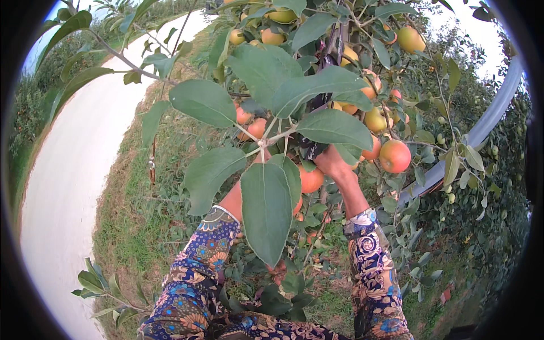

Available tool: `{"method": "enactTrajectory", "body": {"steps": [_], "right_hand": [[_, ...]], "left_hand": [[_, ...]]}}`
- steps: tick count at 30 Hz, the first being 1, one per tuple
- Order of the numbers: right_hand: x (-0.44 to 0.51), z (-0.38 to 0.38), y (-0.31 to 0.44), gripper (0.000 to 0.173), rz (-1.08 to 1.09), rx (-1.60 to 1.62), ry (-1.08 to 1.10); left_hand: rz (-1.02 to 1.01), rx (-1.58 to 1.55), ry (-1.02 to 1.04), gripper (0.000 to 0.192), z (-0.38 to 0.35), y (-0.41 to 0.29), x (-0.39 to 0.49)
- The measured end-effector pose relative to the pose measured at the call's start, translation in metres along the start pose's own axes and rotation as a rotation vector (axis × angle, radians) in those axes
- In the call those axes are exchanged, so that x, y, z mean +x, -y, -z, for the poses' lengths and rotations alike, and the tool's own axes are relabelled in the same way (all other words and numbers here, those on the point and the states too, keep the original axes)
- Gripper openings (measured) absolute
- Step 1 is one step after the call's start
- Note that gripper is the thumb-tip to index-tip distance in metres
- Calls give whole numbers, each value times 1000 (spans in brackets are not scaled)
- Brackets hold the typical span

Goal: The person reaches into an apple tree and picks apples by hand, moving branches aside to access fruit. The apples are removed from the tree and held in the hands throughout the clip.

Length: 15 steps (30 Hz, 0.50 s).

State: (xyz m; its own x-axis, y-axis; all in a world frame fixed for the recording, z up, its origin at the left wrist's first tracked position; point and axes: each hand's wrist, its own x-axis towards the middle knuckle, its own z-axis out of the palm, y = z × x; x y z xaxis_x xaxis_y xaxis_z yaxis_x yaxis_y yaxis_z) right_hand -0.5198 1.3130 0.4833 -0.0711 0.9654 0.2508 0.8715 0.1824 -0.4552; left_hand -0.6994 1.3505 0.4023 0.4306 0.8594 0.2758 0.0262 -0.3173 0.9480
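Both arms, in patterned sleeves, reach into an apple tree. Leaves of a near shoot (265, 208) cover most of my left hand (264, 156); its fingers and anything in them are hidden. My right hand (330, 161) is at a dark printed strap (312, 146) by the trunk, its fingertips out of sight behind the strap and leaves. Just below and between the hands hangs an orange-red apple (311, 179). A red apple (395, 156) hangs right of my right hand, with yellow apples (375, 119) above it. More reddish apples (256, 128) hang behind the leaves above my left hand.
A leafy branch (123, 59) crosses the upper left, close to the camera. A curved grey pipe (471, 138) runs along the right, among foliage. A pale path (68, 191) lies left of the grass (127, 212). A small leafy shoot (121, 297) sticks out at lower left.
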Motion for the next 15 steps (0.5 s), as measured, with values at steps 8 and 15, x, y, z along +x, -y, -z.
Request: {"method": "enactTrajectory", "body": {"steps": [8,15], "right_hand": [[-14,17,-8,50,-216,162,-154],[-7,14,-48,70,-101,282,-530]], "left_hand": [[-232,581,55,36,-15,14,43],[134,-375,401,41,-7,27,73]]}}
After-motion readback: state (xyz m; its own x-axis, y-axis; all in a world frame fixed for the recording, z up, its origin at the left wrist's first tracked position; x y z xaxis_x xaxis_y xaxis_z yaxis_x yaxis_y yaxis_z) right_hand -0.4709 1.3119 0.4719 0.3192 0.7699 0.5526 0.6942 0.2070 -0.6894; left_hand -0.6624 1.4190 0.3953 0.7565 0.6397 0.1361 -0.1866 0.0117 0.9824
